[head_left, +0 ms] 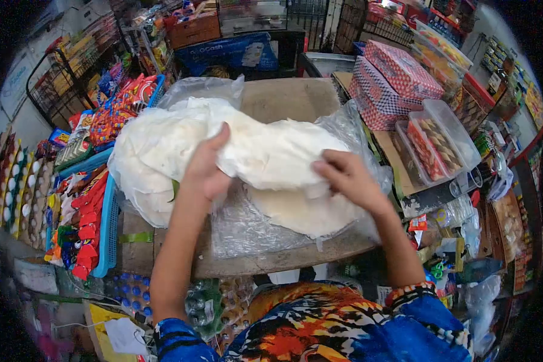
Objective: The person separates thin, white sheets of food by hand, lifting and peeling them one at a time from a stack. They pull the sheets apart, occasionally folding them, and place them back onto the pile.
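Observation:
Thin, soft white wrapper sheets (277, 148), like spring roll wrappers, are raised in a folded layer between my hands. My left hand (208, 166) holds their left end, thumb up along the edge and fingers partly hidden. At the right end, my right hand (347, 178) pinches the edge between thumb and fingers, slightly blurred. Beneath lies a flat round stack of pale wrappers (311, 211) on clear plastic (241, 232). A large crumpled heap of white wrappers (151, 151) sits to the left, partly in plastic.
The wooden table (289, 99) carries all this. Blue baskets (108, 226) of packaged snacks stand left, beside egg trays (21, 193). Checkered boxes (398, 72) and a clear plastic container (443, 142) are on the right. A green strip (136, 238) lies near the front edge.

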